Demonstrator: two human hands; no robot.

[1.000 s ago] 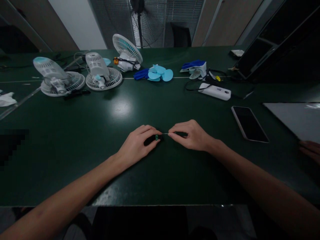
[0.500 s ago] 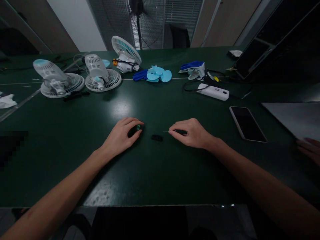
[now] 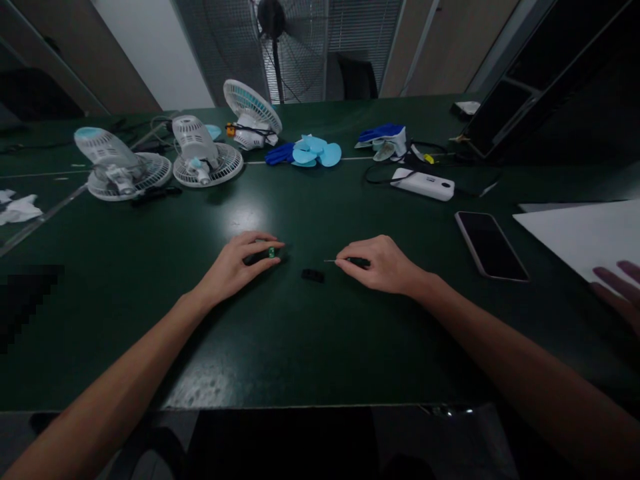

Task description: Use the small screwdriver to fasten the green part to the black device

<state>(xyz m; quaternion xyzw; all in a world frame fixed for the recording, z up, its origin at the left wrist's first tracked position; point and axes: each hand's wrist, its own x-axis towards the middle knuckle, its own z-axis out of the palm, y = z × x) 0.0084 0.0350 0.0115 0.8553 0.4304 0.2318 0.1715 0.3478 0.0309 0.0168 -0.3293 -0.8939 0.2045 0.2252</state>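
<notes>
My left hand [image 3: 237, 263] rests on the table, thumb and fingers parted. Between them sits a small green piece [image 3: 271, 253], perhaps a circuit board; a gap shows on both sides of it. My right hand [image 3: 380, 265] grips a small screwdriver [image 3: 359, 262] with a dark handle, its thin shaft pointing left. On the tabletop between my hands lies a small black oblong part [image 3: 313, 275], touched by neither hand. The screwdriver's tip ends just above and to the right of that part.
Several white fan bodies [image 3: 209, 167] stand at the back left. A light blue fan blade [image 3: 316, 152] lies by blue gloves [image 3: 280, 154]. To the right are a white power bank [image 3: 424, 184], a phone [image 3: 491, 245], and white paper [image 3: 590, 230] under another person's hand [image 3: 620, 287].
My left thumb and fingers have spread apart around the green piece. My right hand keeps its hold on the screwdriver. The other person's hand and the paper have shifted at the right.
</notes>
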